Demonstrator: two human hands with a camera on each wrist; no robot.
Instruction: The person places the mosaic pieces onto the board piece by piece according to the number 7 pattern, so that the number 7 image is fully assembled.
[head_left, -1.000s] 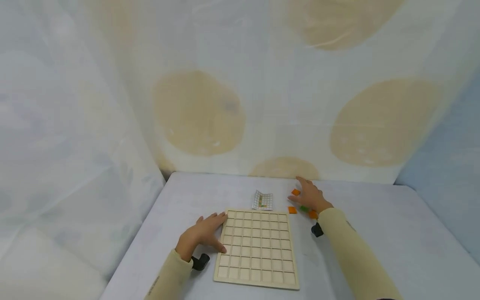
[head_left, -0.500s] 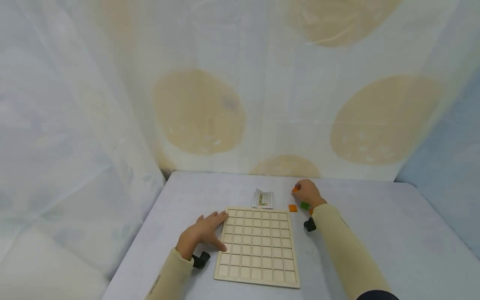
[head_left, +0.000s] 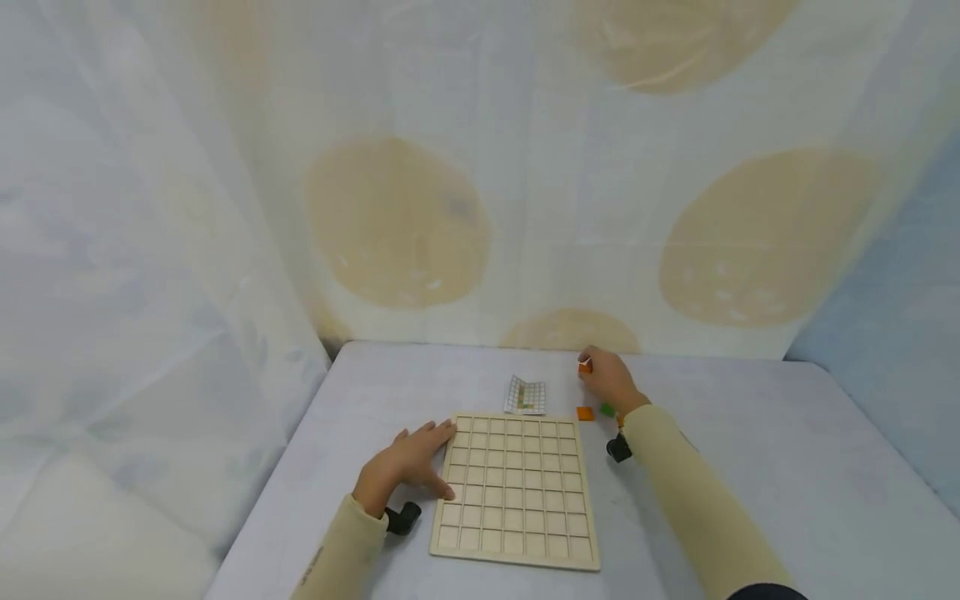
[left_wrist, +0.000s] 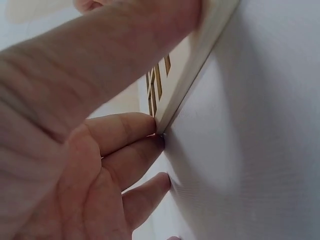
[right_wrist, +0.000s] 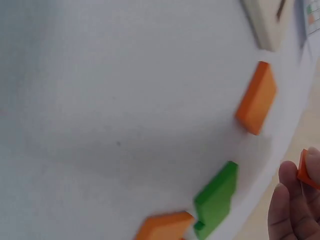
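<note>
A: What is shown from the head view?
B: The left hand (head_left: 405,467) is laid flat, fingers straight, against the left edge of the wooden grid board (head_left: 516,492) near the bench's front edge. An orange tile (head_left: 584,365) is pinched by the right hand (head_left: 606,379) towards the far edge.

A: And the wrist views?
B: Straight fingers (left_wrist: 125,132) are pressed to the board's edge (left_wrist: 187,82). The tile (right_wrist: 306,171) is held in fingertips (right_wrist: 292,205) above an orange tile on the bench (right_wrist: 257,98) and a green tile (right_wrist: 216,199).

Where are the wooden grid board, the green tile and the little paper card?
wooden grid board (head_left: 516,492), head view, middle of its grid.
green tile (right_wrist: 216,199), right wrist view, its flat top face.
paper card (head_left: 526,396), head view, centre of the sheet.
</note>
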